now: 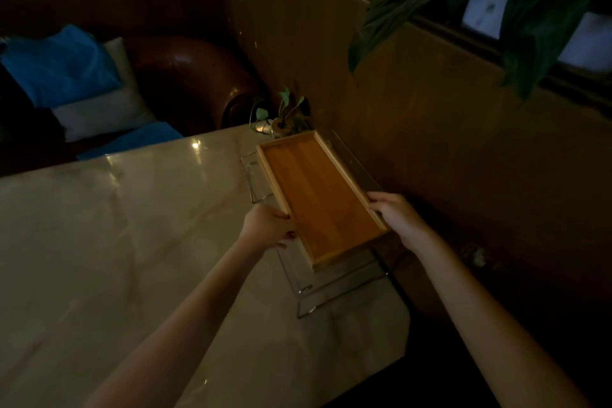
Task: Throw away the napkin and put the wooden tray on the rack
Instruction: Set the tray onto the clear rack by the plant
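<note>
An empty rectangular wooden tray (318, 195) sits over a clear rack (331, 285) at the right side of the pale table (116, 242). Whether the tray rests on the rack or hangs just above it, I cannot tell. My left hand (266, 227) grips the tray's left long edge near its close end. My right hand (399, 220) grips the right long edge opposite. No napkin is in view.
A small potted plant (283, 116) stands at the table's far corner beyond the tray. A wood-panelled wall (430, 126) runs along the right, with large leaves (530, 26) hanging from a ledge. A brown leather sofa (185, 76) with blue and white cushions lies behind the table.
</note>
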Available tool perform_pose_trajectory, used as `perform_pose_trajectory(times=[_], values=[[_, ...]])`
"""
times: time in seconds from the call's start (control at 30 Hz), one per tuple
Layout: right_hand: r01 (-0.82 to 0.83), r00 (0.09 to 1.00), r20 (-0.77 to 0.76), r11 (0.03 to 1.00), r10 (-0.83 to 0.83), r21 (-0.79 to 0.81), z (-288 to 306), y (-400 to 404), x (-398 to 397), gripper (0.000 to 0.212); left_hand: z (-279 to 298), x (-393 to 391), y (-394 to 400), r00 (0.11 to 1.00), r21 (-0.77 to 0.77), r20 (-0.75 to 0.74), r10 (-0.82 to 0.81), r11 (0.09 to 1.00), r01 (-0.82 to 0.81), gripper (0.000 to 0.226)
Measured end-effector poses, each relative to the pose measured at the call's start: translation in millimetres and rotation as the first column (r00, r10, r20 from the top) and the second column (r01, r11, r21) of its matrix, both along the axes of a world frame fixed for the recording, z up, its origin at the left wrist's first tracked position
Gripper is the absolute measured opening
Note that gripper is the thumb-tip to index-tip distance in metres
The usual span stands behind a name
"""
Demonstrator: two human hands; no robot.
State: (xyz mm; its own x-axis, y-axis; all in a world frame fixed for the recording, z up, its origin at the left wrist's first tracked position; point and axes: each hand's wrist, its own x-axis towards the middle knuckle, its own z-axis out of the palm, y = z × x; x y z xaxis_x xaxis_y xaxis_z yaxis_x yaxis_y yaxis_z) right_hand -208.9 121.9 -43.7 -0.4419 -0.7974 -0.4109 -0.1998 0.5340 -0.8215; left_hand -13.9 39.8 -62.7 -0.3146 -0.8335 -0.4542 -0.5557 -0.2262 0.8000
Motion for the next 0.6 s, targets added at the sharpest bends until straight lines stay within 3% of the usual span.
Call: perform_pose_trajectory(times=[0.13,0.23,0.4,0.5,0.6], values=[[0.173,0.985,0.052,0.968,-0.166,-0.184,1,21,-1,0.037,4,1,-1,0.995,0.088,-0.071,0.076,0.994,-0.07,0.023],[0.439,0.897,0.206,0.848,-0.392,-0.296,-7,50,9,0.027,5,1,0,0.979,0.142,-0.164,0.124,0.985,-0.101,0.021],[0.768,0.625,0.397,0.621,-0.672,-0.159,-38,84,28,0.021,-2,3,6,0.914,0.146,-0.368,0.172,0.981,-0.126,0.023],[0.769,0.508,0.595,0.639,-0.623,0.013,-49,81,33,0.031,-3,0,15,0.804,0.242,-0.527,0.276,0.955,-0.169,0.027],[0.732,0.471,0.691,0.68,-0.548,0.04,-44,74,37,0.012,-7,-5,18,0.728,0.3,-0.613,0.306,0.943,-0.145,0.022]])
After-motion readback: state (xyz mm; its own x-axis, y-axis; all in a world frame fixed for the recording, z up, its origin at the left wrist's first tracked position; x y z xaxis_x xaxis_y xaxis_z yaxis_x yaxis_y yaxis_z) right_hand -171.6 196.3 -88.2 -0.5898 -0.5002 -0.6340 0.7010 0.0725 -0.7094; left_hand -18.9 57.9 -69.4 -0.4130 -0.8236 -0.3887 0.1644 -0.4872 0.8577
